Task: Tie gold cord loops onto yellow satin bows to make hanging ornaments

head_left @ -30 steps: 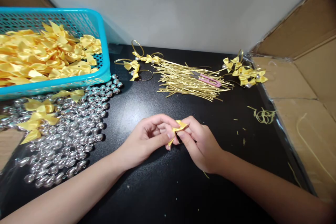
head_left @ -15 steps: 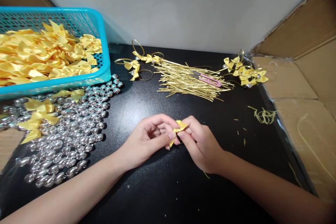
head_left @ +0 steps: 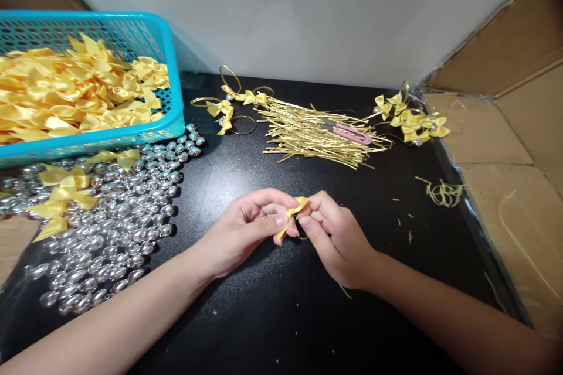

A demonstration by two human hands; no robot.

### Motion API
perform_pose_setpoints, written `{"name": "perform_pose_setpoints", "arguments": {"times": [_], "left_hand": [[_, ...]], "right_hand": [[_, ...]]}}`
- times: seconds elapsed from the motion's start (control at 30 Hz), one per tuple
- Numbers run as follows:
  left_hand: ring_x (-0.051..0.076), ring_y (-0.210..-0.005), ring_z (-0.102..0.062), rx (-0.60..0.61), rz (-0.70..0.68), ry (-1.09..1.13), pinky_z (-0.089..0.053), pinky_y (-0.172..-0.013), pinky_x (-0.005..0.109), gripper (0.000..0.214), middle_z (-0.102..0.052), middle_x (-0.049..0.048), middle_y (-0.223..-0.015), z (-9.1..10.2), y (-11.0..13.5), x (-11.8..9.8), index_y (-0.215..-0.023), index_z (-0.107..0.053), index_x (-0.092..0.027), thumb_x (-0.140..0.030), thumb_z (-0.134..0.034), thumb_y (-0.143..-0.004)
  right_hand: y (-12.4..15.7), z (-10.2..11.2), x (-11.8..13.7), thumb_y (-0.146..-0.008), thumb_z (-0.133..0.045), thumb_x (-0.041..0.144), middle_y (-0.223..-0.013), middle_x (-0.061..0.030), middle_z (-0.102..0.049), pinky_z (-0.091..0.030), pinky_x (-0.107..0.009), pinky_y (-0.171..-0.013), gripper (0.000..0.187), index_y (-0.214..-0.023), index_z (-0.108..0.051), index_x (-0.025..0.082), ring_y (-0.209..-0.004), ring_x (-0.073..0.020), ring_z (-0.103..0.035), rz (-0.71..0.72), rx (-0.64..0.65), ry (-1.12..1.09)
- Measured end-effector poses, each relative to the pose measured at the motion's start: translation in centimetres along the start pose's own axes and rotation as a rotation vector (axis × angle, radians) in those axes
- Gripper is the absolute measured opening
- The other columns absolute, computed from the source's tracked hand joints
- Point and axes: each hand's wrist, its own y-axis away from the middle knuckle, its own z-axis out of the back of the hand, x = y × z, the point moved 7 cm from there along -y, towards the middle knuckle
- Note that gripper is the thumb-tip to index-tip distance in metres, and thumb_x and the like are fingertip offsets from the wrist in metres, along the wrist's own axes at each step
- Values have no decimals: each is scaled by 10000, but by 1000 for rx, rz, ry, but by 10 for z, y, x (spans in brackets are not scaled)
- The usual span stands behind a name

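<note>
A yellow ribbon bow is pinched between the thumb and fingers of my left hand, tilted over the middle of the black table. My right hand is closed at the bow's right side, thumb against forefinger, on a thin gold cord. Part of that cord curves below the bow between my hands; the rest is hidden by my fingers. Beyond my hands lies a pile of gold cord pieces, with pink-handled thread snips on top.
At left, a blue basket holds many yellow bows. Silver beads spread before it, several bows on them. Bows with cord loops lie back left and right. A cord tangle sits near the cardboard.
The bow has turned in my left fingers, so its lower tail now slants more to the left. My right fingertips have shifted slightly; the other things stay in place.
</note>
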Motion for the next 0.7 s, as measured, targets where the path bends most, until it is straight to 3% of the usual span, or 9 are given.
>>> {"name": "perform_pose_setpoints", "arguments": {"times": [0.17, 0.43, 0.7], "left_hand": [[62, -610, -583, -11, 10, 11, -421, -558, 137, 112, -722, 10, -690, 0, 0, 0, -891, -759, -201, -238, -770, -786], [81, -606, -569, -14, -4, -38, -403, -555, 173, 109, -714, 19, -695, 2, 1, 0, -900, -753, -194, -225, -756, -796], [73, -622, -585, -12, -7, -26, -415, -563, 157, 100, -719, 12, -700, 1, 0, 0, -897, -750, -200, -229, -755, -801]], "right_hand": [[1, 1, -3, -932, -417, 225, -601, 36, -579, -454, -255, -568, 65, -869, -436, 227, -575, -137, -620, -26, 0, 14], [-1, -1, 6, -947, -416, 169, -768, -11, -717, -489, -239, -632, 72, -915, -442, 228, -688, -127, -689, 68, 4, -71], [-1, 1, 4, -943, -423, 171, -766, -22, -726, -482, -243, -610, 68, -905, -455, 218, -634, -127, -668, 49, -5, -19]]}}
